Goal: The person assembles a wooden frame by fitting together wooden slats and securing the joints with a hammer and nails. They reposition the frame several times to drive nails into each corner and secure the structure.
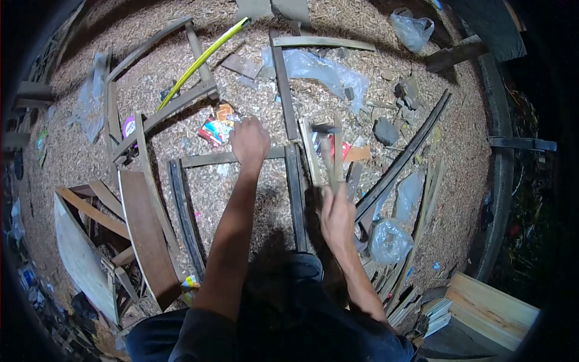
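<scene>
My right hand is wrapped round the handle of a hammer, whose handle is smeared by motion. The dark hammer head is beside a pale upright strip of wood. My left hand is curled at the far side of a wooden crossbar; whatever its fingers hold is hidden. Just left of it lies a red and blue packet, with an orange piece behind. The crossbar spans two dark wooden legs, a left one and a right one.
Wood shavings cover the ground. A joined wooden frame and a yellow strip lie at the far left. Curved boards stand near left. On the right are a long dark bar, a stone and a plastic bag.
</scene>
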### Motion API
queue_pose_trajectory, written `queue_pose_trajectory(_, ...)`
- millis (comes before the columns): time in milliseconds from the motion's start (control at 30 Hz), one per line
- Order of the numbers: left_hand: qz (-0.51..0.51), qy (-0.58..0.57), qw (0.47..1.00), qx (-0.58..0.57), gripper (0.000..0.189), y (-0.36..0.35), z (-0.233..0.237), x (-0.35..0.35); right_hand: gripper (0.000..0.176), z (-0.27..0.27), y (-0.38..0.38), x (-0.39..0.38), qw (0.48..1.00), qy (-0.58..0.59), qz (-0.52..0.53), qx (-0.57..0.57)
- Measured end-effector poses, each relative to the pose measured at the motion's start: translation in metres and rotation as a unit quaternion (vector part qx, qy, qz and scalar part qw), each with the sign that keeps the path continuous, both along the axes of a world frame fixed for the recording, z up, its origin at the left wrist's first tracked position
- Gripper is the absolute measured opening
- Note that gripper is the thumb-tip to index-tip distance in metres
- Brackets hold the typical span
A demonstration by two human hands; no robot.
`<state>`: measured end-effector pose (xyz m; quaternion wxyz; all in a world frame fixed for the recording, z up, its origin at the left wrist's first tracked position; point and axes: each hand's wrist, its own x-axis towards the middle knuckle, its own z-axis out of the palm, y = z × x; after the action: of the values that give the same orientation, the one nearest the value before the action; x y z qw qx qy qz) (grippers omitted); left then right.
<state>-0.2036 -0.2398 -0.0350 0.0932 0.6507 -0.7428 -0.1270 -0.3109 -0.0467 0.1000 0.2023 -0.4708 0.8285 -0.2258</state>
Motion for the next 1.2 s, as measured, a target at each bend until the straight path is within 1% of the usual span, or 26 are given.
queue_pose_trajectory(33,-0.002,0.002,1.000,0.000,0.021,-0.001,0.000,0.000,0.021,0.002,0.000,0.005,0.994,-0.026,-0.054,-0.091)
queue_pose_trajectory(67,-0.003,0.001,1.000,-0.004,0.021,-0.001,0.001,0.000,0.023,-0.007,0.001,0.013,0.989,-0.054,-0.108,-0.085)
queue_pose_trajectory(100,-0.002,0.001,1.000,-0.001,0.021,0.000,-0.003,0.000,0.023,-0.042,0.008,0.012,0.997,-0.029,-0.052,0.048)
queue_pose_trajectory(167,-0.017,-0.005,1.000,-0.009,0.022,-0.003,-0.008,-0.001,0.025,-0.092,0.020,0.007,0.992,0.031,0.035,0.120)
queue_pose_trajectory(233,-0.004,-0.003,1.000,-0.015,0.022,-0.009,-0.004,-0.002,0.027,-0.033,0.001,-0.007,0.991,0.029,0.064,0.112)
queue_pose_trajectory(267,-0.005,-0.006,1.000,-0.009,0.022,-0.002,-0.005,-0.001,0.026,-0.009,-0.003,-0.007,0.991,0.013,0.041,0.130)
queue_pose_trajectory(333,-0.005,-0.004,1.000,-0.009,0.022,-0.006,0.002,-0.004,0.026,0.014,-0.016,-0.009,0.990,0.003,0.026,0.137)
queue_pose_trajectory(367,-0.006,-0.008,1.000,0.003,0.023,-0.002,0.003,-0.001,0.027,0.018,-0.012,-0.005,0.999,-0.013,-0.025,0.026)
queue_pose_trajectory(400,-0.007,-0.011,1.000,0.004,0.023,-0.002,0.002,0.000,0.028,0.018,-0.009,-0.002,0.993,-0.029,-0.078,-0.087)
queue_pose_trajectory(433,-0.007,-0.012,1.000,0.004,0.023,-0.003,0.001,0.000,0.028,-0.009,0.000,0.003,0.993,-0.030,-0.080,-0.084)
queue_pose_trajectory(467,-0.006,-0.011,1.000,0.003,0.024,-0.002,0.002,-0.001,0.028,-0.058,0.015,0.008,0.999,0.002,-0.033,0.031)
queue_pose_trajectory(500,-0.003,-0.008,1.000,0.002,0.024,0.000,0.000,-0.002,0.028,-0.065,0.009,0.013,0.989,0.037,0.016,0.142)
queue_pose_trajectory(567,0.009,0.004,1.000,-0.003,0.024,-0.003,-0.003,-0.003,0.027,-0.068,0.005,0.004,0.990,0.059,0.031,0.122)
queue_pose_trajectory(633,0.000,-0.001,1.000,0.016,0.024,0.004,-0.001,0.001,0.026,-0.014,-0.002,0.006,0.991,0.033,0.033,0.124)
queue_pose_trajectory(667,-0.004,0.001,1.000,0.021,0.024,-0.003,0.002,-0.002,0.026,-0.004,-0.004,0.004,0.997,0.012,0.021,0.067)
queue_pose_trajectory(700,-0.002,0.000,1.000,0.024,0.024,-0.002,0.001,-0.002,0.026,-0.001,-0.004,0.006,0.997,0.011,0.023,0.069)
queue_pose_trajectory(767,0.004,-0.003,1.000,0.011,0.024,-0.002,0.001,-0.002,0.026,0.001,-0.003,0.010,0.995,-0.032,-0.074,-0.062)
queue_pose_trajectory(800,0.002,-0.002,1.000,0.013,0.024,-0.001,0.000,-0.002,0.026,-0.036,0.007,0.011,0.998,-0.036,-0.046,-0.020)
queue_pose_trajectory(833,0.001,0.000,1.000,0.003,0.023,0.000,-0.002,-0.002,0.028,-0.081,0.019,0.011,0.988,0.045,0.018,0.147)
queue_pose_trajectory(900,0.002,0.006,1.000,-0.020,0.023,-0.012,-0.002,-0.005,0.029,-0.069,0.015,0.006,0.992,0.027,0.030,0.117)
queue_pose_trajectory(1033,-0.003,-0.005,1.000,-0.004,0.022,-0.002,-0.006,-0.003,0.027,0.004,-0.007,0.001,0.992,0.026,0.052,0.108)
queue_pose_trajectory(1067,-0.001,-0.002,1.000,0.002,0.022,0.000,-0.005,-0.002,0.026,0.008,-0.003,0.004,0.999,0.010,0.002,0.033)
queue_pose_trajectory(1100,0.000,0.001,1.000,0.004,0.022,-0.003,-0.002,-0.002,0.024,0.008,-0.002,0.008,0.998,-0.007,-0.051,-0.047)
queue_pose_trajectory(1133,-0.003,0.000,1.000,0.004,0.022,-0.003,-0.003,-0.001,0.023,-0.010,0.002,0.013,0.996,-0.035,-0.071,-0.040)
queue_pose_trajectory(1167,0.006,0.007,1.000,-0.003,0.021,-0.002,-0.004,-0.002,0.024,-0.068,0.017,0.009,0.996,-0.025,0.001,0.081)
queue_pose_trajectory(1200,0.015,0.016,1.000,-0.009,0.020,-0.001,-0.005,-0.005,0.024,-0.067,0.017,0.011,0.996,0.010,0.011,0.092)
